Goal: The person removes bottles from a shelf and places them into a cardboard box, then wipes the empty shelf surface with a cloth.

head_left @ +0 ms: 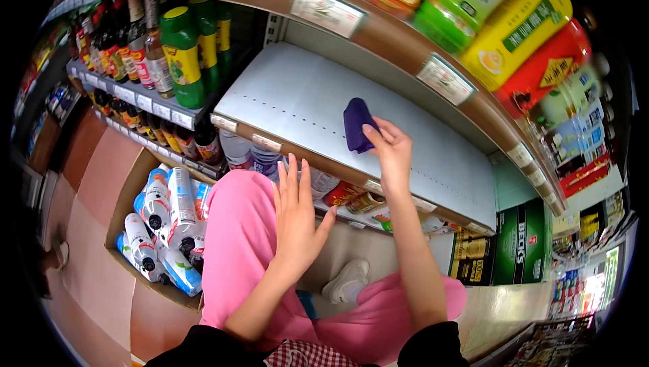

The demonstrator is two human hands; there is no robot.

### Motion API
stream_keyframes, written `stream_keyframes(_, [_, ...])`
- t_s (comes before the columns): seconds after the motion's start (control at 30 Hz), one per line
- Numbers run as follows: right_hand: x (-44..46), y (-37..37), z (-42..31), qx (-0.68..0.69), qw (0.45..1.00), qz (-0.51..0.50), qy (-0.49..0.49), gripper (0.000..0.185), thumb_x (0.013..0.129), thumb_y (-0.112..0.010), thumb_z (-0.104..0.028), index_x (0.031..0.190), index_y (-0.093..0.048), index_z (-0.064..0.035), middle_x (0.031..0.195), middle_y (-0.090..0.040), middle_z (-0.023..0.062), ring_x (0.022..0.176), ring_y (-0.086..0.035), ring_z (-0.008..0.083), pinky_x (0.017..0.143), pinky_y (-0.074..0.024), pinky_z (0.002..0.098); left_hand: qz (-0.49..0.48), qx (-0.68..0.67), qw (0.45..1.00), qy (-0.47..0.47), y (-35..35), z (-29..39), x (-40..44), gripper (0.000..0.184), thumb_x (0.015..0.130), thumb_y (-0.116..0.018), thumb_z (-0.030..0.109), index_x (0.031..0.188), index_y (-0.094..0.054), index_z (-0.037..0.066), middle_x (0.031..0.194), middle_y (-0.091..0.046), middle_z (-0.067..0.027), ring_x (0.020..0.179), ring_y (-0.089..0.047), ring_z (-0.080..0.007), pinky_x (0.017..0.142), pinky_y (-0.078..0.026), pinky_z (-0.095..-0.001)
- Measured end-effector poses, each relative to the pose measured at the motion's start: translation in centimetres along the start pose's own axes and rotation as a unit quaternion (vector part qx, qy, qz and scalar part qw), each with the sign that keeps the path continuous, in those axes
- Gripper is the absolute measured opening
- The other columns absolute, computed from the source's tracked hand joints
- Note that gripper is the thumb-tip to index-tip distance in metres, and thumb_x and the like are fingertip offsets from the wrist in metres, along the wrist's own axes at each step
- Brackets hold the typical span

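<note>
My right hand [392, 147] grips a folded dark purple cloth [358, 125] between thumb and fingers, over the middle of a pale grey metal shelf [291, 86]. The cloth appears to rest on or just above the shelf surface; the exact contact is hard to tell. My left hand [297, 215] holds nothing, its fingers spread, near the shelf's brown front edge and beside my pink-clad knee.
A cardboard box [122, 218] of white and blue bottles stands on the floor at left. Sauce bottles [182, 56] fill the left shelves. Drinks [520, 36] line the shelf above, behind a brown edge [399, 42]. A green carton [520, 242] stands at right.
</note>
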State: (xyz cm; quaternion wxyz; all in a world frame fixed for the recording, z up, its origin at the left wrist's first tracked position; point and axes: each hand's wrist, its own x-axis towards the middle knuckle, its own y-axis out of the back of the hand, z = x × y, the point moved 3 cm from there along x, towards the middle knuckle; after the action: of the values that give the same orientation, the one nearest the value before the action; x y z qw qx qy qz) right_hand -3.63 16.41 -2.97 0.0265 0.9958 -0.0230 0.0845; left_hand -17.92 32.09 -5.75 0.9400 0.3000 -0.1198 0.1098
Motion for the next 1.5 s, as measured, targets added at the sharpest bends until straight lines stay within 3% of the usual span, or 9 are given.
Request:
stream_keyframes(0.1, [0.9, -3.4, 2.0, -0.178, 0.974, -0.048, 0.133, 0.027, 0.085, -0.072, -0.011, 0.106, -0.068, 0.0061, 0.101, -0.073, 0.0125, 0.094, -0.07, 0.02, 0.08, -0.0504, 0.0247, 0.01, 0.004, 1.0, 0.009, 0.8, -1.0, 0.3, 0.084, 0.083, -0.07, 0.017, 0.149, -0.024, -0.005, 0.159, -0.015, -0.0245, 0.147, -0.01, -0.0447, 0.118, -0.013, -0.0538])
stream_keyframes(0.13, [0.5, -4.5, 1.1, -0.273, 0.947, -0.086, 0.145, 0.027, 0.084, -0.071, -0.013, 0.107, -0.069, 0.0013, 0.11, -0.071, 0.016, 0.102, -0.069, 0.0312, 0.087, -0.0513, 0.0313, 0.012, -0.001, 1.0, 0.015, 1.1, -1.3, 0.4, 0.084, 0.083, -0.07, 0.017, 0.149, -0.024, -0.005, 0.159, -0.016, -0.0247, 0.147, -0.01, -0.0448, 0.118, -0.013, -0.0538])
stream_keyframes(0.23, [-0.6, -6.4, 0.8, -0.492, 0.821, -0.09, 0.275, 0.032, 0.087, -0.066, -0.017, 0.117, -0.067, -0.0062, 0.122, -0.063, 0.0225, 0.114, -0.059, 0.0428, 0.099, -0.0479, 0.0444, 0.022, -0.011, 0.999, 0.023, 1.9, -2.0, 0.6, 0.084, 0.083, -0.07, 0.018, 0.15, -0.024, -0.004, 0.158, -0.016, -0.0252, 0.147, -0.011, -0.0449, 0.118, -0.014, -0.0538])
stream_keyframes(0.37, [-0.3, -6.7, 2.3, -0.415, 0.882, -0.146, 0.171, 0.04, 0.089, -0.063, -0.018, 0.129, -0.062, -0.0142, 0.135, -0.054, 0.0213, 0.127, -0.043, 0.051, 0.105, -0.0435, 0.0463, 0.032, -0.035, 0.998, 0.031, 2.7, -2.7, 1.0, 0.085, 0.083, -0.071, 0.019, 0.15, -0.023, -0.004, 0.158, -0.016, -0.0252, 0.147, -0.011, -0.0451, 0.117, -0.015, -0.0544])
stream_keyframes(0.5, [0.8, -8.7, 2.3, -0.392, 0.87, -0.214, 0.21, 0.04, 0.09, -0.062, -0.014, 0.13, -0.061, -0.0143, 0.136, -0.053, 0.022, 0.128, -0.043, 0.0495, 0.106, -0.0425, 0.0455, 0.034, -0.057, 0.997, 0.039, 3.2, -3.1, 1.4, 0.085, 0.084, -0.07, 0.02, 0.15, -0.022, -0.004, 0.158, -0.015, -0.0257, 0.147, -0.011, -0.0459, 0.117, -0.014, -0.0543])
stream_keyframes(0.63, [2.3, -13.7, 2.4, -0.365, 0.85, -0.295, 0.241, 0.043, 0.091, -0.06, -0.012, 0.134, -0.058, -0.0154, 0.14, -0.05, 0.0201, 0.136, -0.039, 0.0415, 0.114, -0.0308, 0.0491, 0.043, -0.076, 0.995, 0.05, 3.7, -3.8, 1.9, 0.084, 0.085, -0.069, 0.02, 0.15, -0.022, -0.004, 0.158, -0.015, -0.0257, 0.147, -0.01, -0.0455, 0.118, -0.014, -0.0542])
stream_keyframes(1.1, [6.2, -20.4, 3.7, -0.325, 0.81, -0.376, 0.312, 0.049, 0.086, -0.06, 0.001, 0.131, -0.061, -0.0178, 0.142, -0.048, 0.0197, 0.136, -0.04, 0.0404, 0.115, -0.0309, 0.0484, 0.056, -0.1, 0.988, 0.102, 5.0, -6.0, 3.1, 0.083, 0.083, -0.071, 0.016, 0.149, -0.025, -0.006, 0.158, -0.016, -0.0268, 0.147, -0.01, -0.0455, 0.118, -0.014, -0.0519])
stream_keyframes(1.37, [14.6, -22.6, 5.7, -0.334, 0.821, -0.314, 0.341, 0.045, 0.087, -0.055, 0.001, 0.128, -0.063, -0.0151, 0.137, -0.052, 0.0226, 0.13, -0.046, 0.0416, 0.11, -0.0377, 0.0445, 0.041, -0.106, 0.989, 0.092, 4.9, -6.4, 3.4, 0.086, 0.085, -0.07, 0.018, 0.15, -0.019, -0.008, 0.156, -0.013, -0.0306, 0.144, -0.013, -0.0516, 0.115, -0.017, -0.0584])
stream_keyframes(1.5, [18.5, -23.2, 6.7, -0.343, 0.845, -0.258, 0.32, 0.041, 0.087, -0.056, 0.001, 0.125, -0.064, -0.0118, 0.131, -0.057, 0.0224, 0.126, -0.052, 0.0369, 0.104, -0.043, 0.035, 0.036, -0.098, 0.99, 0.094, 5.0, -6.2, 3.5, 0.086, 0.085, -0.069, 0.017, 0.15, -0.019, -0.007, 0.156, -0.013, -0.0306, 0.144, -0.013, -0.0518, 0.115, -0.018, -0.0585])
